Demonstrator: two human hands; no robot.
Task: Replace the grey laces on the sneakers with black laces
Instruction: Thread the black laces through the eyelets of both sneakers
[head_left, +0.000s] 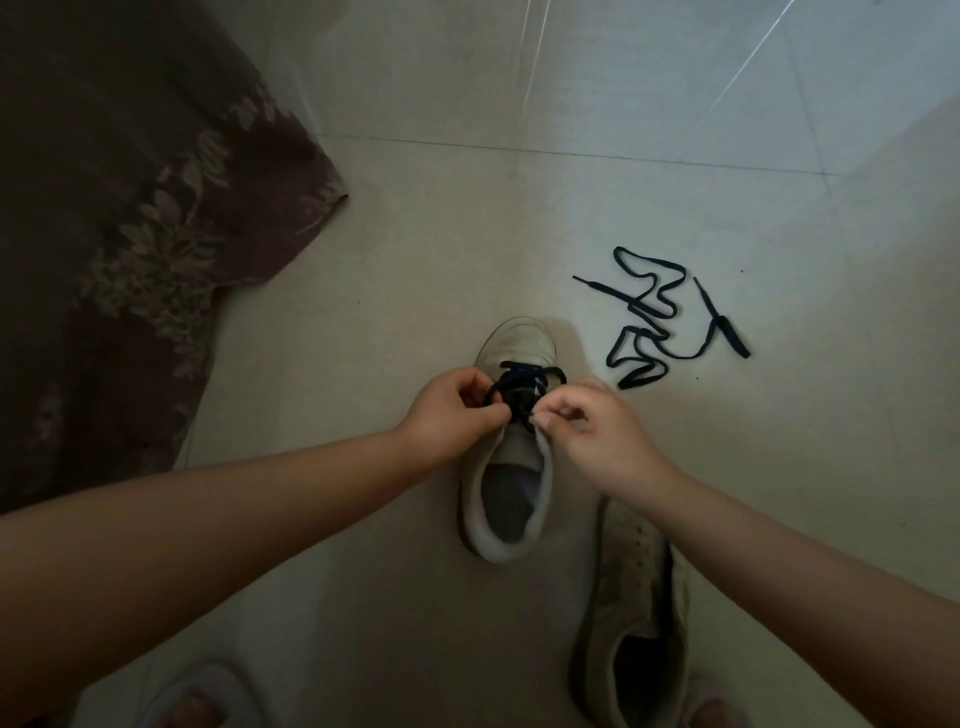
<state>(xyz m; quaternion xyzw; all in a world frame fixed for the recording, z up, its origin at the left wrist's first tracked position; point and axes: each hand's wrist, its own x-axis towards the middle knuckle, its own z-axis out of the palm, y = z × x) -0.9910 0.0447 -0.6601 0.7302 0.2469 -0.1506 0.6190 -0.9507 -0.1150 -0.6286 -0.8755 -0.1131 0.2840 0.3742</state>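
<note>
Floor (415, 234) of pale, smooth tile fills most of the frame, with thin grout lines crossing the upper part and open bare room above and to the left of the upright sneaker (511, 499). That sneaker sits at center, toe pointing up the frame, off-white and soft-looking, its rounded collar open toward the viewer. A black lace (522, 387) is threaded across its upper eyelets in a dark knot-like bunch. The left hand (454, 410) pinches the lace between curled fingers and thumb on the left side; the right hand (592, 426) does the same on the right, fingertips tight together. A 2nd sneaker (636, 613) lies at lower right, partly under the right forearm, perforated along its side, without a visible lace. A loose black lace (654, 322) lies in flat zigzag folds on the tile at right of center, well apart from the hands. Brown leaf-patterned fabric (130, 234) drapes over the upper left, its edge near the open floor.
</note>
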